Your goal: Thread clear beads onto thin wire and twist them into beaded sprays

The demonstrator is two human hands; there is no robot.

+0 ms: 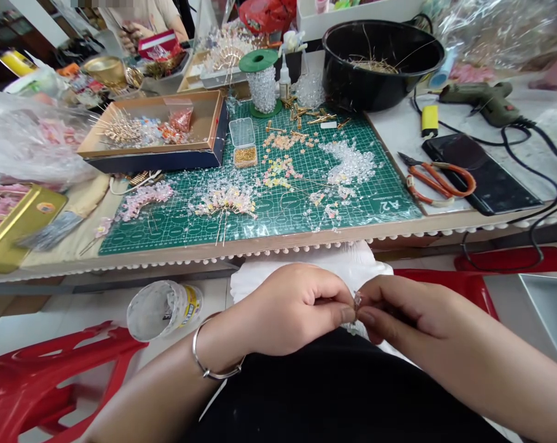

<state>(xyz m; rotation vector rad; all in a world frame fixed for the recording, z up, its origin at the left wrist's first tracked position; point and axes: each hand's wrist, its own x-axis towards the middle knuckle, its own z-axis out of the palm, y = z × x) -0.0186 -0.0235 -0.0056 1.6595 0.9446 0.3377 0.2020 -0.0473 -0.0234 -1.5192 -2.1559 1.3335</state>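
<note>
A gold tin point(11, 227) is cut off at the left edge. One plastic jar point(163, 307) lies on a red stool point(39, 381) that runs out of frame. One green mat point(278, 209) on the table carries loose beads too small to count. Below the table edge, over the lap, the left hand point(297, 311) and the right hand point(407, 314) meet. The fingertips of both are pinched on one clear bead point(357, 300), mostly hidden between them. Further right are one black bowl point(380, 80), one pair of orange pliers point(439, 178) and one dark phone point(485, 178).
</note>
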